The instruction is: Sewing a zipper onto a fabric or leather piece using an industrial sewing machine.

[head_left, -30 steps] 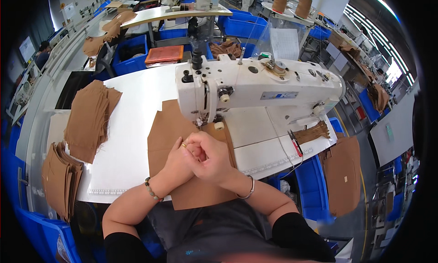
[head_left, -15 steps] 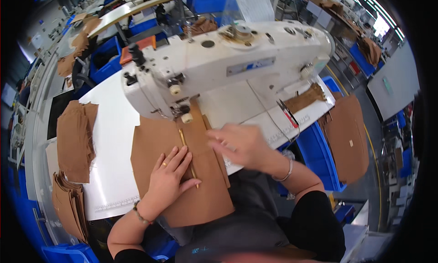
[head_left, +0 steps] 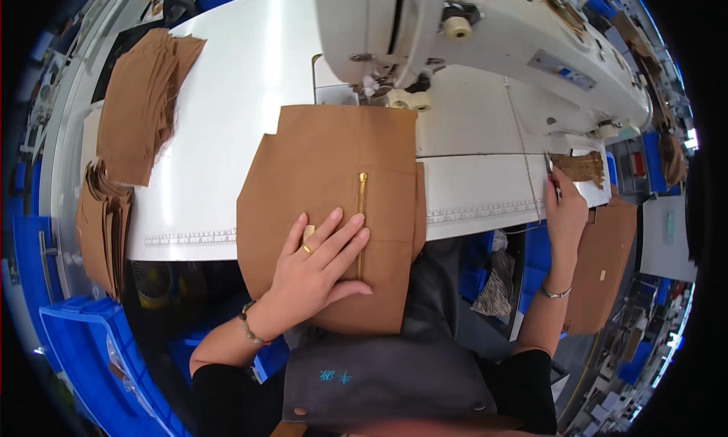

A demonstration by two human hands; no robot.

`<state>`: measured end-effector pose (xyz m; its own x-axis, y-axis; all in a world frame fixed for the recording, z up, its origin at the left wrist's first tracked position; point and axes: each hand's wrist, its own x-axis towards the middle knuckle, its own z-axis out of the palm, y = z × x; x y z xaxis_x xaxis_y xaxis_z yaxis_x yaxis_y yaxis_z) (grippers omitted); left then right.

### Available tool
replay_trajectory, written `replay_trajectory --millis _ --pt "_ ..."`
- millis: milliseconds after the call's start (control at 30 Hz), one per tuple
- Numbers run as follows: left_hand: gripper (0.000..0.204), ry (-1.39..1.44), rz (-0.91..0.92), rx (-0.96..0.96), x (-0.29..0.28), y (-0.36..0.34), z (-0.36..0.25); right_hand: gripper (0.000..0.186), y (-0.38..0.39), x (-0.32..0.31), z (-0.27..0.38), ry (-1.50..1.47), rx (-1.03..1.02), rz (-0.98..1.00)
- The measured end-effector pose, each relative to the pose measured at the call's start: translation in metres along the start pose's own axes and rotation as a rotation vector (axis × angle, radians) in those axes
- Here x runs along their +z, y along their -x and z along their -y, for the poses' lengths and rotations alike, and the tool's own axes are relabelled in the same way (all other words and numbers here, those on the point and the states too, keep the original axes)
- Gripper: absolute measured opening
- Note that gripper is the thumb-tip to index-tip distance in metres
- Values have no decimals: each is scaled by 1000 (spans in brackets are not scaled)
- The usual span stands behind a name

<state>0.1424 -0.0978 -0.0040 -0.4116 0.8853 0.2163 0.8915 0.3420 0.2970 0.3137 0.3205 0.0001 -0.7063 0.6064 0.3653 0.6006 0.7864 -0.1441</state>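
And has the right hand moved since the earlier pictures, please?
Yes: against the sewing machine, the right hand has moved rightward, from near the brown panel to the snips.

My left hand [head_left: 312, 268] lies over brown fabric [head_left: 318, 160] and its zipper [head_left: 362, 191]; my right hand [head_left: 566, 213] pinches snips [head_left: 550, 165], brown strips [head_left: 584, 169] just beyond.

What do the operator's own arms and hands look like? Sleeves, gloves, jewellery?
Short black sleeves, left and right; forearms uncovered. No gloves. Left hand: plain gold-coloured ring; at that wrist, a bracelet of rounded greenish-brown beads. Right hand: no ring visible; at the wrist, a slim silver-coloured bangle.
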Motion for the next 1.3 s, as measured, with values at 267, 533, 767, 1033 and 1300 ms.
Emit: replay_trajectory --millis 267,533,767,1033,1300 --pt "79 10 -48 -6 6 2 3 23 -7 -23 39 -258 42 -173" --pt "80 -3 -73 -6 9 1 3 17 -31 12 193 -415 -577 183" --pt "80 11 -82 -20 10 1 3 17 -45 36 224 -268 -1022 105" --pt "80 23 -50 -5 8 17 -3 17 -73 40 197 -243 -787 -84" --pt "84 8 -43 30 7 31 -9 18 -99 58 189 -205 -932 -16"
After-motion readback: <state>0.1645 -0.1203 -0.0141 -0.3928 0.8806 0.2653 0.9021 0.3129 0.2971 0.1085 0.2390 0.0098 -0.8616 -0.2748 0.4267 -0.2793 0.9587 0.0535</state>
